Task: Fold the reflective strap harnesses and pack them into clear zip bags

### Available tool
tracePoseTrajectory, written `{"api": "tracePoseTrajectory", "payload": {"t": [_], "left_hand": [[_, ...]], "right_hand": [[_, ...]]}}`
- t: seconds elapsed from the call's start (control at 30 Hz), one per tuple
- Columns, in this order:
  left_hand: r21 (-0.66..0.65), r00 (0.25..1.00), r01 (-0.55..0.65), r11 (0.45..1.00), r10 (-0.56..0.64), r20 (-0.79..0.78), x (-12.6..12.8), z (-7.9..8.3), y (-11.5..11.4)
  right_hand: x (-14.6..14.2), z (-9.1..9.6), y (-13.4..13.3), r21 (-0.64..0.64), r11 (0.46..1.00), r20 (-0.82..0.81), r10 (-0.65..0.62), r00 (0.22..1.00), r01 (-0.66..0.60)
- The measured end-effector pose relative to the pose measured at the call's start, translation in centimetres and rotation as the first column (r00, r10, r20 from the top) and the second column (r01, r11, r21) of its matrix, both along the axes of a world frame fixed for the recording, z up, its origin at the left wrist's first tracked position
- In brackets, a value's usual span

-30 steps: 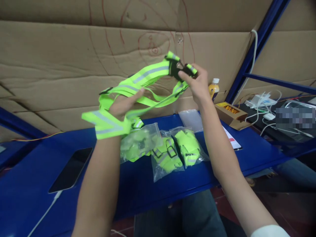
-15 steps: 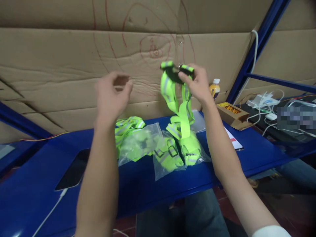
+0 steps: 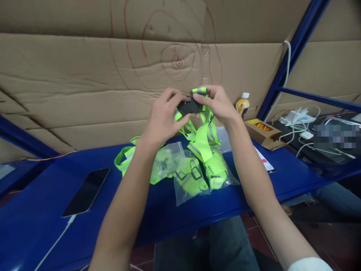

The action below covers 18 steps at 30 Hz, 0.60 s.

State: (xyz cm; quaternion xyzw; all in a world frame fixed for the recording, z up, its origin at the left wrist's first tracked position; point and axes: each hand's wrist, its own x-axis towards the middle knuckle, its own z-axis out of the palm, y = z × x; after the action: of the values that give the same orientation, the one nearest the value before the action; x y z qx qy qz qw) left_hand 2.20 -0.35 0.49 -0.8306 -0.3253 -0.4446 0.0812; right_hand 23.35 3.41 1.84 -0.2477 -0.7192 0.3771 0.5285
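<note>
Reflective strap (image 3: pixel 204 141): neon green with grey stripes, held up in the air over the counter (image 3: pixel 169 212), reaching from between the two hands down below them.
Black piece (image 3: pixel 189 107): the part being worked on; from where I stand, the step looks like adjusting or checking it. A next move would call for a firm pinch at both ends, with the dangling lengths kept from snagging.
Left hand (image 3: pixel 166 118): narrowed, fingers above and thumb below, gripping the near end of that piece.
Right hand (image 3: pixel 218 102): narrowed as well, thumb pressed on the other end, a short green band poking out by the fingertips.
Hanging loops: mostly below and between the hands, in front of the clear bags (image 3: pixel 193 184); I can't tell whether they touch.
Loose strap (image 3: pixel 121 158): on the counter, partly hidden by the left forearm.
Phone (image 3: pixel 86 192): plugged in, well apart from the hands.
</note>
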Motion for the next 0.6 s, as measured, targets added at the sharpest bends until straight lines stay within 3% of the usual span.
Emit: {"api": "tracePoseTrajectory", "payload": {"t": [0.33,0.6], "left_hand": [[-0.097,0.999,0.032,0.995,-0.035,-0.027,1.0,-0.7,0.2],[-0.068,0.989,0.054,0.996,-0.063,-0.134,0.2,-2.7,-0.7]], "right_hand": [[1.5,-0.7,0.5,-0.102,0.994,0.037,0.042,0.998,-0.038],[2.2,-0.7,0.2,-0.226,0.957,0.216,0.233,0.948,-0.184]]}}
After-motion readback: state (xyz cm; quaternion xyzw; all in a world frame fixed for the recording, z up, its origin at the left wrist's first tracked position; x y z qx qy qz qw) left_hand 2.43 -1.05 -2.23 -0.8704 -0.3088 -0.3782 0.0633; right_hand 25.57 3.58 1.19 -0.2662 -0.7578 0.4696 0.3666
